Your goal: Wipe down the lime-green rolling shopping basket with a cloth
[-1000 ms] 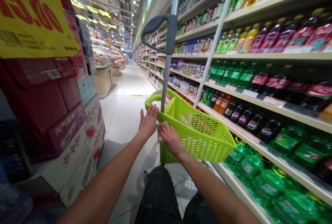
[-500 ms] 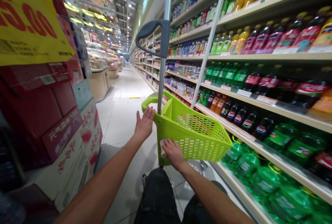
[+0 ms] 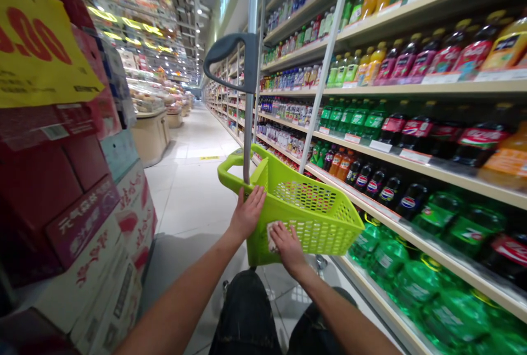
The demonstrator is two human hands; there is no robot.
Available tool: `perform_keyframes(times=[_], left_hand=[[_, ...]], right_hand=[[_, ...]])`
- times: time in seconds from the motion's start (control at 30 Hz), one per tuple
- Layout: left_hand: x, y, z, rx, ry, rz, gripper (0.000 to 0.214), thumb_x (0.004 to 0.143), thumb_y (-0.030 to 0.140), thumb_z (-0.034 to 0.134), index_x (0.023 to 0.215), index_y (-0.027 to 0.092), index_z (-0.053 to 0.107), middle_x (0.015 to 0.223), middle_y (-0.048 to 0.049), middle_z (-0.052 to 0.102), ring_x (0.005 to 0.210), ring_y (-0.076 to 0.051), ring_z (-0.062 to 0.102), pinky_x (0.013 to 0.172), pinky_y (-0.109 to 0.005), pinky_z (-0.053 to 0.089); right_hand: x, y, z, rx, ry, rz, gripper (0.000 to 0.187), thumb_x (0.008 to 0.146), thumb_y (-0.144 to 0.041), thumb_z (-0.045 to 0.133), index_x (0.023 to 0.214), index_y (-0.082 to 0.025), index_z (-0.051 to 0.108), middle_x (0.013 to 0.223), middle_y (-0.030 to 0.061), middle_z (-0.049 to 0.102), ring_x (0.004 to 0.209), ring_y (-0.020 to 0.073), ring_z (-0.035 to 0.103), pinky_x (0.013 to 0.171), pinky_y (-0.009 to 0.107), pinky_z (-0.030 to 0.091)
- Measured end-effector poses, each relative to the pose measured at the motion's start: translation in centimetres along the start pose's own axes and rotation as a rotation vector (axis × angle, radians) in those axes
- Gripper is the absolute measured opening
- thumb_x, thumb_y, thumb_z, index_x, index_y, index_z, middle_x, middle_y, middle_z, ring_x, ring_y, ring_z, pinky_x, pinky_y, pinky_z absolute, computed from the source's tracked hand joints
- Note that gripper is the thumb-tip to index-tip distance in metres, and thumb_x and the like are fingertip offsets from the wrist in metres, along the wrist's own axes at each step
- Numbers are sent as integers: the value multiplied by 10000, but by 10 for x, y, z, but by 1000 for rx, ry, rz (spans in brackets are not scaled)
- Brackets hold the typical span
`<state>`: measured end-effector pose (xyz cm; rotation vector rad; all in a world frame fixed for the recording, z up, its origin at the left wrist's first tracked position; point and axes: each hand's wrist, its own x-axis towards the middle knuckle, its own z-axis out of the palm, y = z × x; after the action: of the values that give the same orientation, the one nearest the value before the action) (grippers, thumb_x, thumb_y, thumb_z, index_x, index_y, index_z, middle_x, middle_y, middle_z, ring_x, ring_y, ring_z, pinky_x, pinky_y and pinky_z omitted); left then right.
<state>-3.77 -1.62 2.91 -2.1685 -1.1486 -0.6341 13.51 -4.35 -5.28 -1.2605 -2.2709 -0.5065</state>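
A lime-green plastic trolley basket stands in front of me in a supermarket aisle, with a grey pull handle on a metal pole. My left hand lies flat against the basket's near corner, fingers stretched out. My right hand presses a small white cloth against the basket's near wall, fingers laid over it. My dark trousers show at the bottom between my arms.
Shelves of soft-drink bottles run along the right side. Stacked red and white cartons with a yellow price sign stand on the left. The white tiled floor runs on ahead between them.
My right hand with the cloth slid down the basket's near wall from the rim. My left hand moved from beside the pole onto the basket's corner. The view shifted slightly left.
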Motion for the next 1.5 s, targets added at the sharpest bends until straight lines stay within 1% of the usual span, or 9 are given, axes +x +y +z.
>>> perform_keyframes(times=[0.13,0.37,0.6,0.77,0.83,1.0,1.27,1.4,1.5], left_hand=[[5,11,2,-23,-59,-17,468,836,140,262,1296,115,340,1387,-122,303,1306,-221,217,1052,-555,94],[8,26,5,-54,-131,-45,478,823,119,265,1293,121,348,1388,-113,302,1305,-224,219,1045,-569,118],[17,55,14,-76,-158,35,488,820,105,246,1300,125,330,1404,-99,271,1311,-207,203,1046,-554,137],[20,68,20,-79,-201,43,487,812,102,255,1289,121,348,1399,-100,284,1306,-211,217,1044,-560,140],[21,70,20,-84,-201,50,493,810,100,252,1294,119,340,1403,-98,274,1310,-210,207,1045,-561,138],[29,85,25,-117,-215,66,508,800,82,246,1298,130,338,1401,-94,283,1309,-206,212,1045,-558,139],[32,96,28,-119,-213,52,510,795,83,254,1293,136,350,1388,-107,307,1298,-220,241,1035,-581,129],[35,107,27,-142,-242,71,483,821,98,236,1290,120,351,1399,-100,282,1308,-209,212,1043,-561,145],[35,115,29,-147,-274,60,474,825,102,241,1282,132,363,1395,-94,293,1305,-209,224,1042,-563,147]], right_hand=[[13,14,-23,-28,110,94,443,823,-61,390,1238,-202,453,1318,79,432,1291,201,247,1028,457,157],[-34,31,-1,-58,-20,84,386,813,-52,396,1129,-205,556,1199,75,553,1178,214,432,1000,451,225],[-26,53,-29,-103,78,214,442,812,-46,378,1220,-186,472,1307,93,441,1274,212,288,1019,469,153],[-70,65,-6,-103,-70,238,406,797,-39,406,1151,-189,536,1224,94,529,1191,216,418,986,439,250],[-78,65,-8,-97,-109,268,434,779,-20,401,1147,-203,539,1230,87,524,1192,217,417,984,443,256],[-55,78,-35,-124,-9,322,503,768,-1,373,1223,-190,468,1331,86,410,1280,221,275,1007,482,191],[-104,94,-10,-136,-125,369,488,752,-22,441,1195,-221,495,1260,73,500,1212,219,389,987,451,255],[-82,98,-33,-139,-35,385,502,770,-22,400,1232,-212,455,1332,76,414,1280,215,275,1008,470,197],[-78,104,-37,-154,-13,390,506,772,-13,384,1240,-196,449,1334,93,408,1283,215,268,1002,466,204]])
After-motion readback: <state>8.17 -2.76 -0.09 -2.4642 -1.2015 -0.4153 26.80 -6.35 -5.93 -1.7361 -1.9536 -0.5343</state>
